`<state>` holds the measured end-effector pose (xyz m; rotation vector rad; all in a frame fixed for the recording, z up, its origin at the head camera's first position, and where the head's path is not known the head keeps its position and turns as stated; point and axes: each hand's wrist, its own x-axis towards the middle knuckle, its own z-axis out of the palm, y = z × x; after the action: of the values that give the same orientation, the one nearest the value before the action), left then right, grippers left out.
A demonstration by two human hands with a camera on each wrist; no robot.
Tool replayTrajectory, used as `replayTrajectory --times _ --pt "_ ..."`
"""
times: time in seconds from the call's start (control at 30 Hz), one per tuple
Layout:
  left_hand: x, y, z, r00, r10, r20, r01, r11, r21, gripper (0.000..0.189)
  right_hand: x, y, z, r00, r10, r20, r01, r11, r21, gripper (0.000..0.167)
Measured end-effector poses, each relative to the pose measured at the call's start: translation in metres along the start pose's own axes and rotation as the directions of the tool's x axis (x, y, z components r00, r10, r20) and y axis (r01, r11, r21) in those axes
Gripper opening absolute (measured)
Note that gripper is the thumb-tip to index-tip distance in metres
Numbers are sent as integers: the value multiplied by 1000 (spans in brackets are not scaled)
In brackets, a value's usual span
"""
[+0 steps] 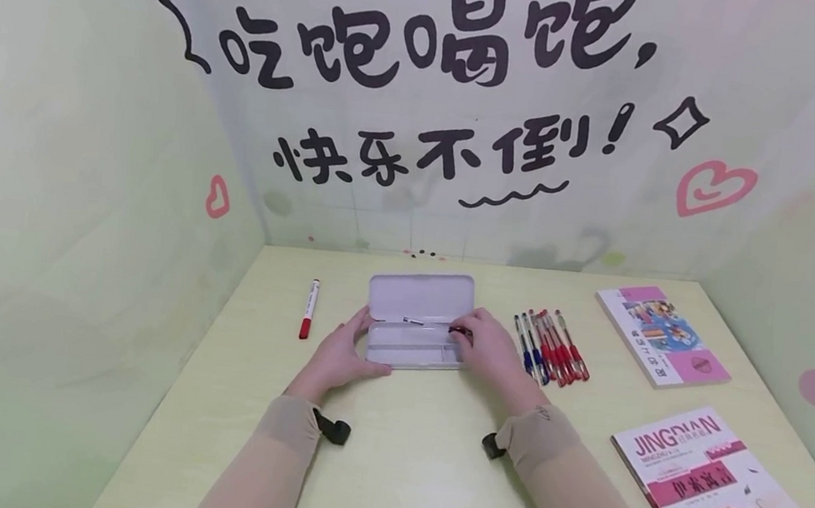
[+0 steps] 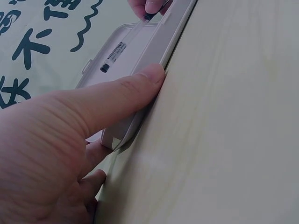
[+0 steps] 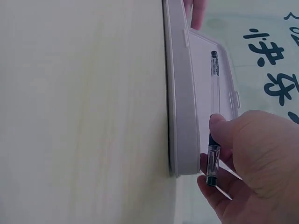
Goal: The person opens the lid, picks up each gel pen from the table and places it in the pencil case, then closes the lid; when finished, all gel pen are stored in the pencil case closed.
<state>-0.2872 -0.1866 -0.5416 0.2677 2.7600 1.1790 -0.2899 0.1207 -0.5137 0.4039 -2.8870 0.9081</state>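
Observation:
A pale pencil case (image 1: 421,296) lies on the table with its lid raised toward the wall. My left hand (image 1: 337,357) grips the case's left end, the thumb along the front edge and the fingers round the side. Between thumb and fingers, my right hand (image 1: 489,349) pinches a clear gel pen (image 3: 215,86) with dark ends, level over the open case near its right end. In the left wrist view the pen's far end (image 2: 112,57) shows against the lid. A divider runs along the bottom tray (image 1: 404,352).
A red-capped white marker (image 1: 309,310) lies left of the case. Several red and blue pens (image 1: 551,346) form a bunch to the right. Beyond them are a pink-and-white book (image 1: 662,337) and, nearer, a magazine-like book (image 1: 734,501). A printed wall (image 1: 419,222) closes off the table's back.

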Motion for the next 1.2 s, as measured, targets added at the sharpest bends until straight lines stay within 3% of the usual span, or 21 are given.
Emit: replayTrajectory --times 0.47,0.9,1.03,1.2 --pt "-2 -1 2 1000 -12 4 12 1000 -3 135 2 -16 24 998 -58 39 60 996 -69 19" --pt "-4 1 -2 1000 -26 2 26 1000 -14 136 4 -17 26 996 -66 68 74 990 -122 22" --pt "-4 2 -2 1000 -23 -5 23 1000 -21 135 2 -14 25 997 -46 63 50 997 -59 25" --pt "-3 2 -1 1000 -16 4 16 1000 -22 135 -7 -3 15 999 43 0 -42 993 111 27"
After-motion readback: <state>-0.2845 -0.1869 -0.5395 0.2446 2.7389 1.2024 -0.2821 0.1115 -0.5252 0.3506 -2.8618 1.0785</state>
